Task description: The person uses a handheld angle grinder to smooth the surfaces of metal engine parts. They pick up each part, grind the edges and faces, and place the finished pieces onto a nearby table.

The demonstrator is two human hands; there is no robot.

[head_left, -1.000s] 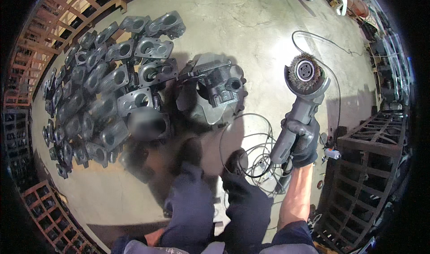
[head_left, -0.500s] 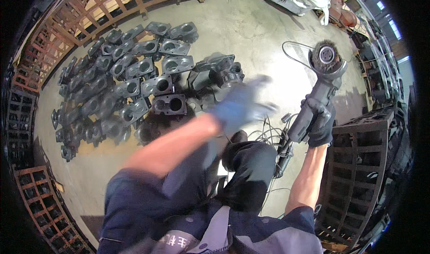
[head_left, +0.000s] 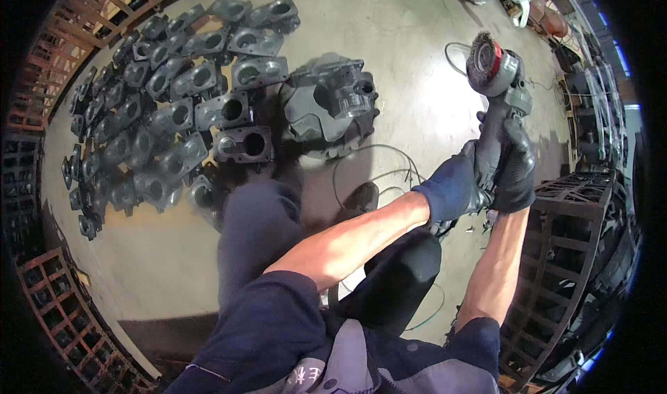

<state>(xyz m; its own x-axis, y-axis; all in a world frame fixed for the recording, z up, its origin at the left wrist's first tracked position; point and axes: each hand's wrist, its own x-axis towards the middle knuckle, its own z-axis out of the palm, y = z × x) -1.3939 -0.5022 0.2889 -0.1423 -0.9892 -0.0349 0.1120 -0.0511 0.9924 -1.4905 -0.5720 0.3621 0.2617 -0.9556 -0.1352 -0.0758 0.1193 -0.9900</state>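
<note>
The pale concrete floor [head_left: 406, 54] lies bare from the top of the view down between the metal parts and the raised arms. On its left side, a broad bed of dark castings [head_left: 194, 79] is packed close together, backed by a slatted wooden pallet [head_left: 83, 29]. A dark metal crate [head_left: 564, 262] bounds the right side, its edge near the right forearm, leaving little room there. A larger casting [head_left: 323, 127] stands apart at centre, well clear of both hands. The grinder [head_left: 495, 127] is held up right of centre, over open floor, brush end away from the body. The right hand [head_left: 515, 161], gloved, grasps its body from the right; the left hand [head_left: 455, 186], its forearm crossing the lap, touches the lower body, though how tightly its fingers close cannot be told. The wire brush [head_left: 479, 62] faces left. A thin cord [head_left: 397, 151] loops below.
</note>
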